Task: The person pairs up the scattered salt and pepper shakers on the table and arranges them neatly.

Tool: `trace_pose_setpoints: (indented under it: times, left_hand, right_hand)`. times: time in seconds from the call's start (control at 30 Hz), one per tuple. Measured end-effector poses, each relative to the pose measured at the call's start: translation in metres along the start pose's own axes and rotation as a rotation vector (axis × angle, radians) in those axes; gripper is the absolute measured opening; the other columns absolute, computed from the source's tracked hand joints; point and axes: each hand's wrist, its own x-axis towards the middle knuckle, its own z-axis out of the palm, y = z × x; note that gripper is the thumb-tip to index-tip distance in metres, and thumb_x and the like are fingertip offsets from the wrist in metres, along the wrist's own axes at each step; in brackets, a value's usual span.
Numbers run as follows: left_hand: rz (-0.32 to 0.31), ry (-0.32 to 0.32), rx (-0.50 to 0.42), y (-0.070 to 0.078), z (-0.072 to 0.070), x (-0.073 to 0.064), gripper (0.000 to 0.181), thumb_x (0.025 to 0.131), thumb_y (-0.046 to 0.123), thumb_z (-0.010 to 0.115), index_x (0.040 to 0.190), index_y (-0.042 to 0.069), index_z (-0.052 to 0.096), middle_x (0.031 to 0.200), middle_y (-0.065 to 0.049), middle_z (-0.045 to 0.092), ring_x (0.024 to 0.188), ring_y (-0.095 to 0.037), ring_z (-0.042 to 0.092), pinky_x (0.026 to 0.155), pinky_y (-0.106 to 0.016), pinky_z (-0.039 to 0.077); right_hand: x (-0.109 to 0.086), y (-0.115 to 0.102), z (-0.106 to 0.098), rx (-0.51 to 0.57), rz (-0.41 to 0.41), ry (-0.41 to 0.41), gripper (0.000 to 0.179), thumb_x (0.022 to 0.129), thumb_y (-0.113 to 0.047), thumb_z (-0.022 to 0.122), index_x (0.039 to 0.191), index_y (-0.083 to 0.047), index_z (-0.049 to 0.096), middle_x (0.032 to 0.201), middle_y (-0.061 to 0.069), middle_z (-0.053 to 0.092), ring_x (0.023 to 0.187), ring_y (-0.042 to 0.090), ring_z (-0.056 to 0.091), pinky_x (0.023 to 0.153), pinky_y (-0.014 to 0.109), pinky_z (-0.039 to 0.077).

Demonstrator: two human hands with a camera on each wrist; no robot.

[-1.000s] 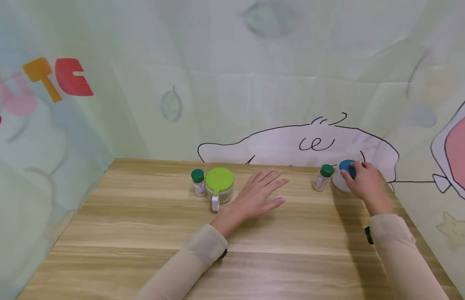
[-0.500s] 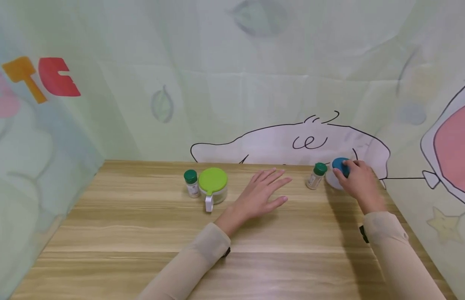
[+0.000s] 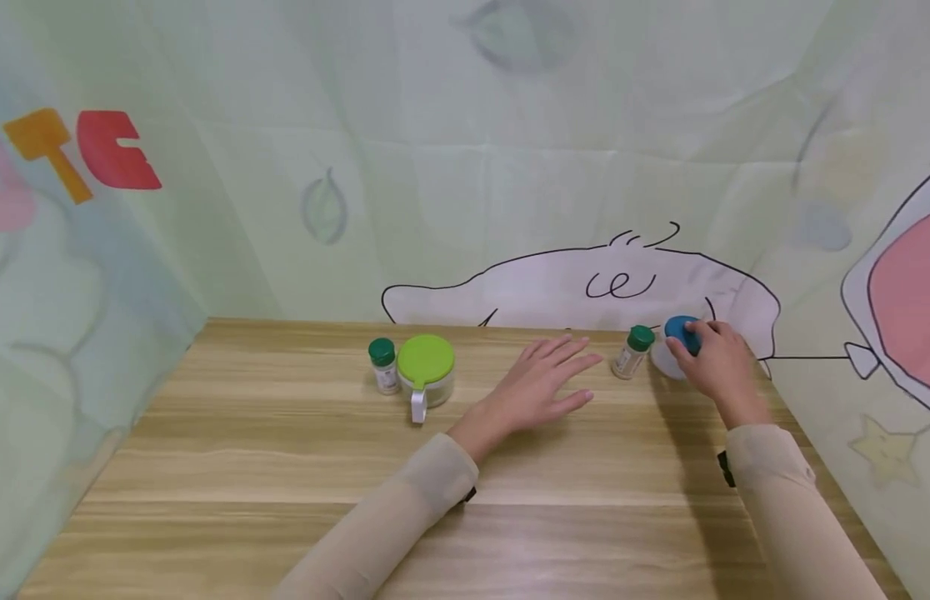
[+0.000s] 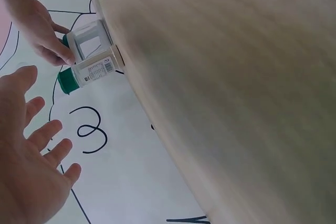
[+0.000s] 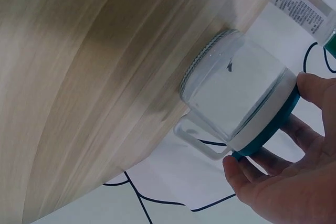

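At the back right of the table, my right hand (image 3: 720, 367) grips the blue lid (image 5: 273, 127) of a clear seasoning jar (image 5: 236, 85) from above. The jar stands upright, its small clear handle (image 5: 202, 142) showing in the right wrist view. Just left of it is a spice shaker (image 3: 630, 358) with a green cap and a printed label. My left hand (image 3: 540, 387) is held over the table with fingers spread, holding nothing. Its fingertips point toward that shaker, a short gap away.
Left of my left hand stands a second seasoning jar (image 3: 426, 362) with a lime-green lid and white handle. Beside it is another green-capped shaker (image 3: 385, 371). A printed cloth backdrop (image 3: 465, 183) rises behind the wooden table (image 3: 247, 467).
My left hand has shifted right, toward the shaker near the blue-lidded jar. The right hand keeps its hold on the jar's lid. The head view has turned slightly right.
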Motion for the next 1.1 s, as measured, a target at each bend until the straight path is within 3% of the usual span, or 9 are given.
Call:
trace_pose_setpoints:
  times: [0.5, 0.87, 1.1]
  left_hand:
    - [-0.010, -0.038, 0.056, 0.005, -0.003, 0.019, 0.060, 0.110, 0.044, 0.055, 0.164, 0.024, 0.040, 0.174, -0.003, 0.031, 0.161, -0.025, 0.026, 0.131, -0.046, 0.020]
    - [0.001, -0.033, 0.101, 0.020, -0.006, 0.038, 0.063, 0.109, 0.042, 0.058, 0.166, 0.023, 0.038, 0.172, -0.002, 0.034, 0.159, -0.024, 0.031, 0.129, -0.043, 0.028]
    - [-0.022, -0.016, 0.062, 0.032, 0.001, 0.056, 0.063, 0.110, 0.041, 0.057, 0.166, 0.021, 0.037, 0.172, -0.003, 0.035, 0.159, -0.024, 0.031, 0.128, -0.041, 0.029]
  right_hand:
    - [0.006, -0.009, -0.002, -0.008, 0.002, -0.024, 0.062, 0.110, -0.038, 0.055, 0.147, 0.011, 0.048, 0.150, 0.046, 0.036, 0.137, 0.064, 0.035, 0.113, 0.076, 0.033]
    - [0.006, -0.014, -0.007, -0.049, 0.009, -0.058, 0.063, 0.109, -0.036, 0.056, 0.147, 0.012, 0.047, 0.148, 0.047, 0.037, 0.135, 0.065, 0.038, 0.111, 0.076, 0.037]
    - [0.004, -0.006, -0.012, -0.072, 0.007, -0.066, 0.063, 0.108, -0.036, 0.058, 0.146, 0.013, 0.047, 0.146, 0.047, 0.038, 0.131, 0.066, 0.042, 0.108, 0.077, 0.039]
